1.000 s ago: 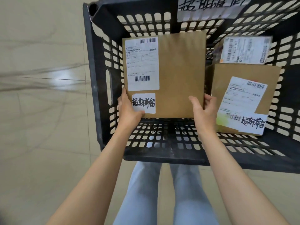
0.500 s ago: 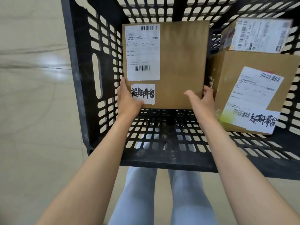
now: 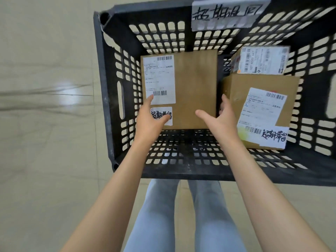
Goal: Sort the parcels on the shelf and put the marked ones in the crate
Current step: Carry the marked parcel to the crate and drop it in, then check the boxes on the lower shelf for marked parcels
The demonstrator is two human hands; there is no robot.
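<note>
- Flat brown parcel [image 3: 190, 88] lies on the crate [image 3: 109, 99] floor, toward the left wall; handwritten sticker [image 3: 161, 116] at its near-left corner.
- Left hand [image 3: 149, 122] and right hand [image 3: 221, 117] are both spread open at its near corners, gripping nothing.
- Likely light, stiff cardboard; smooth faces may slip, so hold by opposite side edges.
- Two more parcels [image 3: 261, 106] by the right wall.

Bright, even light; glare streak on the floor [image 3: 60, 89]; wide-angle bending at edges; slight motion blur
</note>
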